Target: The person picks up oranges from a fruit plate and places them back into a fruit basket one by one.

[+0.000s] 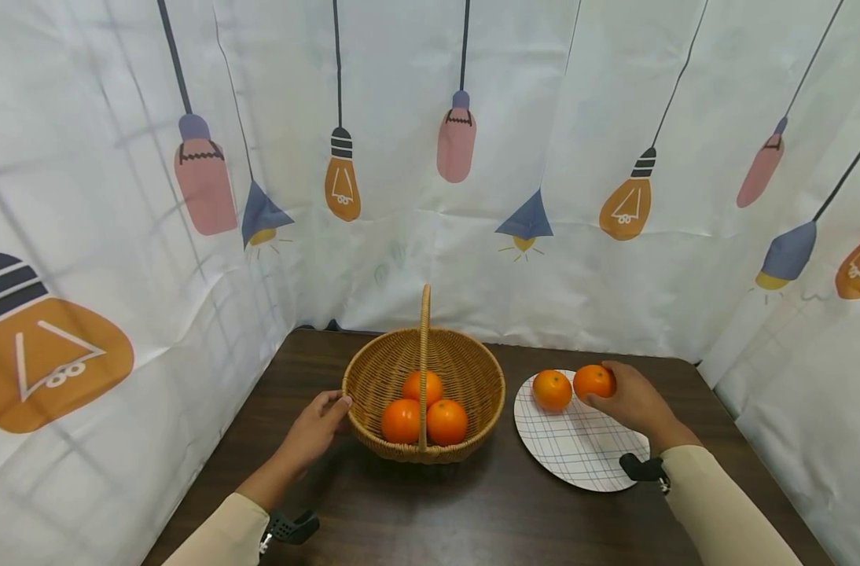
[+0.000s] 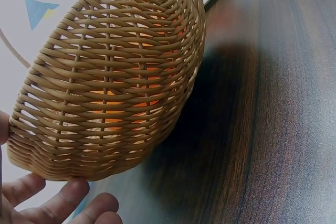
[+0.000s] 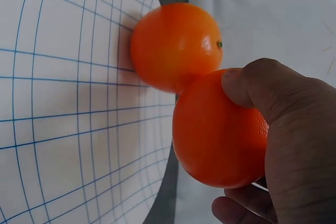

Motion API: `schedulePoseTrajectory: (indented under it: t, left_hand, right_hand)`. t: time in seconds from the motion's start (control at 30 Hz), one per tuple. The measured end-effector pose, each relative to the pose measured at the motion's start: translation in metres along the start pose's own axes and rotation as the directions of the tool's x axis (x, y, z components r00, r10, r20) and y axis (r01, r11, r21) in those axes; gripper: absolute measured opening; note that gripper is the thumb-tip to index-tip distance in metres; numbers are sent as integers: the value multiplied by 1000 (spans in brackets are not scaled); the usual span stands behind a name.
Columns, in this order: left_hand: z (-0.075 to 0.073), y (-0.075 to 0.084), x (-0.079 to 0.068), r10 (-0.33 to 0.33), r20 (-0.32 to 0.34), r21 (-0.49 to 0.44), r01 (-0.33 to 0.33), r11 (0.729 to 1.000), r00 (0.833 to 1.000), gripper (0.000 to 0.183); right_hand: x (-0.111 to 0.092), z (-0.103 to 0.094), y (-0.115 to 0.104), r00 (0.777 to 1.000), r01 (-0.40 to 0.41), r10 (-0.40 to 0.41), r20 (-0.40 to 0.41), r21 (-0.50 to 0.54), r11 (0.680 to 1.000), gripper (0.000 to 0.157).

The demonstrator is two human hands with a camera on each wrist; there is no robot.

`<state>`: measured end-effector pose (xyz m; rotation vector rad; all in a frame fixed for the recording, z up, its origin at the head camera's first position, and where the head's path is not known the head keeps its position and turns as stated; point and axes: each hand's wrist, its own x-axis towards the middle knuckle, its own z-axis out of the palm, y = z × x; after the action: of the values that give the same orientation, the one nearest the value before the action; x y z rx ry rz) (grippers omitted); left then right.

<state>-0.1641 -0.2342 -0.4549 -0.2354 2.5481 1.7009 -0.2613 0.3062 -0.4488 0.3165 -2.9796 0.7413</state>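
Observation:
A round wicker basket point(image 1: 373, 381) with a tall arched handle stands at the middle of the table and holds three oranges point(image 1: 447, 423). My left hand point(image 1: 317, 428) pinches the basket's left rim; in the left wrist view, its fingertips point(image 2: 76, 190) lie along the rim of the woven side point(image 2: 105, 77). On the right, my right hand point(image 1: 638, 401) grips an orange point(image 1: 591, 381) between thumb and fingers over the far part of a white plate point(image 1: 578, 452) with blue grid lines. Beside it, a second orange point(image 3: 173, 45) sits on that plate.
The dark wooden table point(image 1: 458, 519) is enclosed at the back and sides by a white curtain point(image 1: 416, 251) printed with lamps and bulbs. Each wrist wears a dark strap, the left one point(image 1: 293, 527) near the table's front.

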Motion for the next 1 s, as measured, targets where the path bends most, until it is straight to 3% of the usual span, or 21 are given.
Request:
schedulePoseTrajectory:
  t: [0.17,0.67,1.0]
  left_hand:
    - [0,0,0,1,-2,2,-1,1000,1000,78]
    - [1,-3,1,10,-7,-8,-10,1000,1000,60]
    - [1,-2,0,8,-7,-2,-8,1000,1000,59]
  right_hand:
    - [-1,-4,-11,1000,4,-4,3,-5,1000,89]
    - [-3,-9,-47,992,118,-119,-36,-10,993,82]
    - [-5,-10,-71,984,175,-176,-34,-31,984,80]
